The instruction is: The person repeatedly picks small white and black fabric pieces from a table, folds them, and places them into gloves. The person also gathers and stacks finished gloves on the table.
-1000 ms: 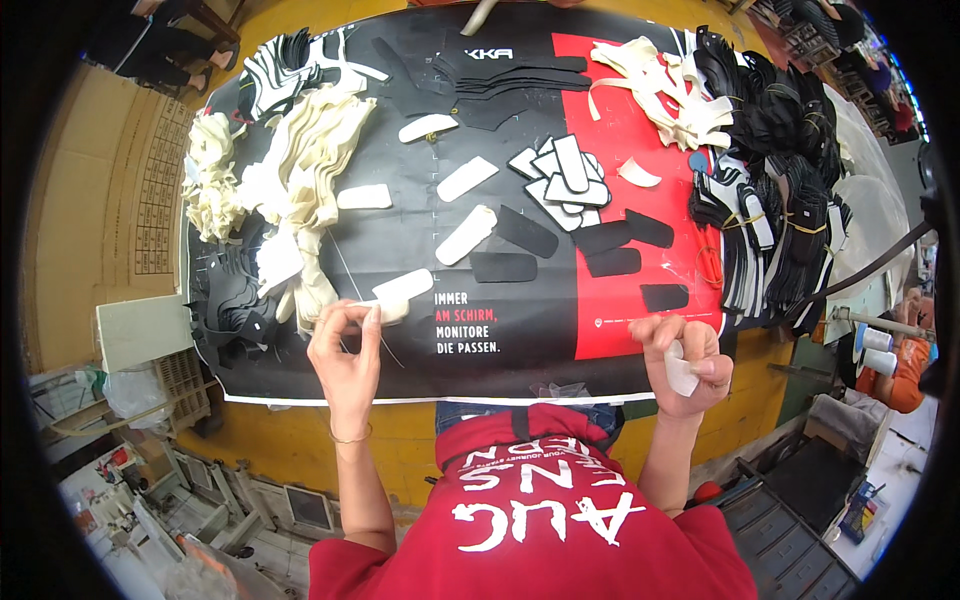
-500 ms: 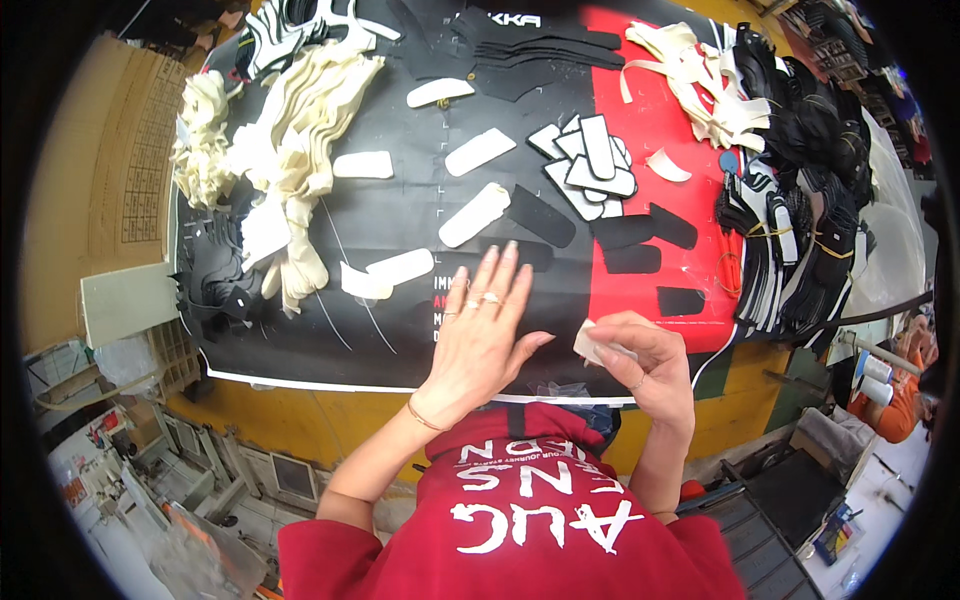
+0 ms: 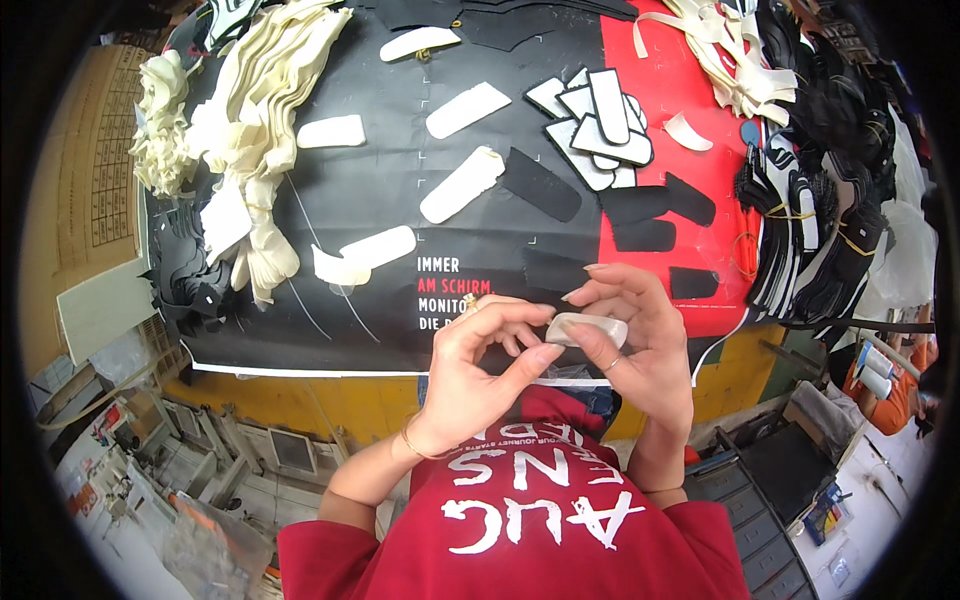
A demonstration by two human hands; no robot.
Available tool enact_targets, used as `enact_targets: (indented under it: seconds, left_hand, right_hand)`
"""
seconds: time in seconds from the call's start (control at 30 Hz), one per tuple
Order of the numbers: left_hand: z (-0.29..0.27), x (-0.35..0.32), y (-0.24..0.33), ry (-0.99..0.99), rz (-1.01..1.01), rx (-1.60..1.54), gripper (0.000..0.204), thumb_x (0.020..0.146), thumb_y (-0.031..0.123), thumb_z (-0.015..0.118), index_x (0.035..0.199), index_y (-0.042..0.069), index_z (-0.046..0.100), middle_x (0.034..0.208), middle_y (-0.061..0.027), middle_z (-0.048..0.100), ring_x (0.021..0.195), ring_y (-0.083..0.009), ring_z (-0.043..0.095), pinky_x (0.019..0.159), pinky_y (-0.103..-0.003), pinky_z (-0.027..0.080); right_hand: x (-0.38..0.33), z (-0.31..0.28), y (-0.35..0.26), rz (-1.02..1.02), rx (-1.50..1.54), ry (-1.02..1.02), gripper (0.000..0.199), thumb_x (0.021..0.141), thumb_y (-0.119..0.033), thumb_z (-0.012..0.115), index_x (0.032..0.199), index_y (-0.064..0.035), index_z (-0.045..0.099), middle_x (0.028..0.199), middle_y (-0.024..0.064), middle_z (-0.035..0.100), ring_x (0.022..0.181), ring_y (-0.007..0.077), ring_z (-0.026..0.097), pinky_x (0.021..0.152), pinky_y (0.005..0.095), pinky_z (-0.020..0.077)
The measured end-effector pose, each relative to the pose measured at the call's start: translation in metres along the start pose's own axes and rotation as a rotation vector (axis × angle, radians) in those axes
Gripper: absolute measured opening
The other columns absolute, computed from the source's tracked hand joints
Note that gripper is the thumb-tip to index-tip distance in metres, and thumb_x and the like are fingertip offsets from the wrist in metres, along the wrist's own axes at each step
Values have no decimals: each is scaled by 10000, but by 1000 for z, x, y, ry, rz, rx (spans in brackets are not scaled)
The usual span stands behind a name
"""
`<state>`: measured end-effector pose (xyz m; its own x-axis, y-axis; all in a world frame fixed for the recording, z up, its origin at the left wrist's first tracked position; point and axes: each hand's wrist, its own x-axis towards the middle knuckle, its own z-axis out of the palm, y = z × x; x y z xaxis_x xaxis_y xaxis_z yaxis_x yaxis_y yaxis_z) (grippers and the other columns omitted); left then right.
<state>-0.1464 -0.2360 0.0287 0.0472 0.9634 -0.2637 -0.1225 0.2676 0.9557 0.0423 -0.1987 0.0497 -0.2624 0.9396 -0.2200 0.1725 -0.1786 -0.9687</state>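
Pale, rounded-end strip of thin cream material [image 3: 588,329] sits pinched between both hands just above the near edge of the table, in front of the person's red shirt [image 3: 520,520]. Left hand [image 3: 480,365] closes on the strip's left end, thumb and forefinger meeting on it, with a ring on one finger and a thin bracelet at the wrist. Right hand [image 3: 640,335] curls around the strip's right end, its fingers bent over the top and its thumb underneath, so both grips are closed on the same piece.

Beneath the hands lies a large black and red printed sheet [image 3: 400,215] covering the yellow table [image 3: 300,395]. Several more cream strips [image 3: 462,184] lie scattered on the black part, well apart from the hands. A stack of white-edged black cut pieces [image 3: 600,125] rests near the border of black and red, with plain black oblong pieces [image 3: 645,235] just beyond the right hand. A heap of cream cut parts [image 3: 255,110] fills the far left of the sheet, and bundles of black parts [image 3: 820,230] line the right side.
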Motion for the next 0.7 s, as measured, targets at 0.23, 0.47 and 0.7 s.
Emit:
enact_targets:
  seconds: [0.23,0.47,0.7]
  left_hand:
    - [-2,7,4,-33,-46,-71,88,900,7,702,981,-28,708,885,-56,681,724,-59,568,650,-218,466]
    - [-18,25,-10,188,440,778,316,787,39,758,1099,66,718,988,-85,645,818,-260,598,734,-370,475]
    - [-21,26,-25,54,538,1121,385,764,94,772,1143,137,721,1140,-68,607,943,-240,584,879,-385,407]
  right_hand:
    - [2,5,-4,121,114,-8,355,884,-82,755,1194,27,619,906,88,721,806,128,693,697,252,542]
    - [12,13,3,282,145,120,169,913,-86,723,996,58,698,845,59,698,674,80,632,599,222,519]
    - [29,19,11,372,-84,137,173,928,-113,704,1001,44,712,775,30,685,640,60,619,540,199,461]
